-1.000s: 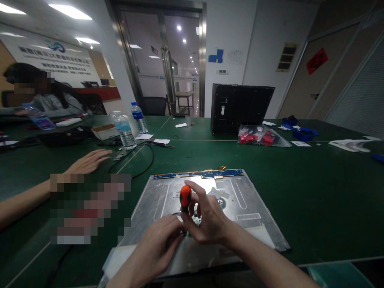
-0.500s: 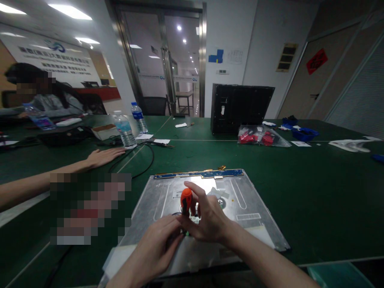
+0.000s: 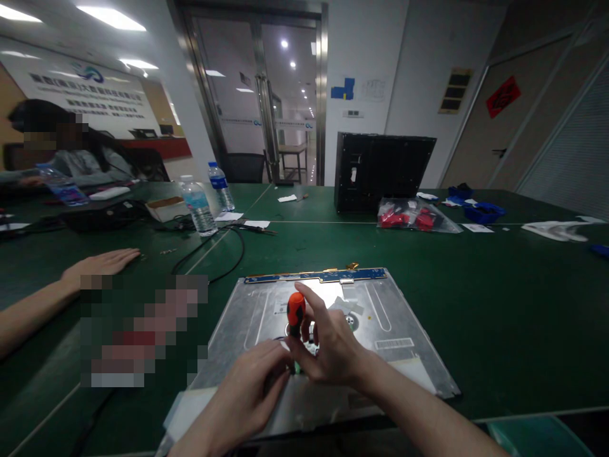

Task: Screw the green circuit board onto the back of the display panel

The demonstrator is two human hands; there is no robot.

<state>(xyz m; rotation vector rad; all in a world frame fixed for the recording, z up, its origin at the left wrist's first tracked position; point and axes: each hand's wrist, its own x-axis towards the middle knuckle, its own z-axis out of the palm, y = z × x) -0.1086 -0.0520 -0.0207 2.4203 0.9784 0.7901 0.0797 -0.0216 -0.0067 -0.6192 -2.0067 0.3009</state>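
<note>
Our right hand has its fingers clamped on the orange screwdriver, upright on the metal panel. Our left hand rests beside its tip, fingers curled together on the panel.

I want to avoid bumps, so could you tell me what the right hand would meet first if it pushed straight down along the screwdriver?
Probably the metal panel right beneath the right hand and the screwdriver; the tip is hidden.

Two water bottles stand beside a black cable. A black monitor stands behind bagged red parts.
</note>
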